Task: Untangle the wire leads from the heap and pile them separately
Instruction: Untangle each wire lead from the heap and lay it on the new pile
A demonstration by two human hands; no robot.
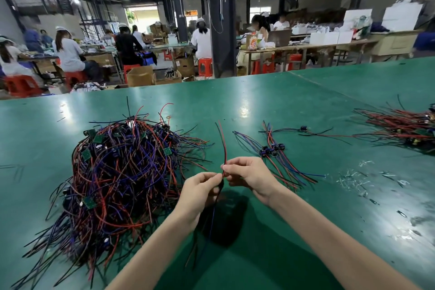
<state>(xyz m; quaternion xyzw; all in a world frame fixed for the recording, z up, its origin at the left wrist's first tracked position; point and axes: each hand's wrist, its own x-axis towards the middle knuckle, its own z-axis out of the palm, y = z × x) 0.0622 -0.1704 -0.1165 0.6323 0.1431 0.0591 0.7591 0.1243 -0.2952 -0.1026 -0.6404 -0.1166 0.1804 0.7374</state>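
**Both hands pinch one lead beside the heap**

The left hand and right hand meet fingertip to fingertip above the green table, each pinching the same wire lead. Its red and black strands rise away from the pinch, while darker and blue strands hang below the left hand, toward the person.

Just left of the left hand sits the heap, a tangle of red, black, blue and purple wires with small green boards caught in it. Just beyond the right hand, to its right, lies a small pile of separated leads, dark connectors clustered, wires fanning out.

Farther right of that hand, clear scraps litter the table. Well off to the right lies another bundle.
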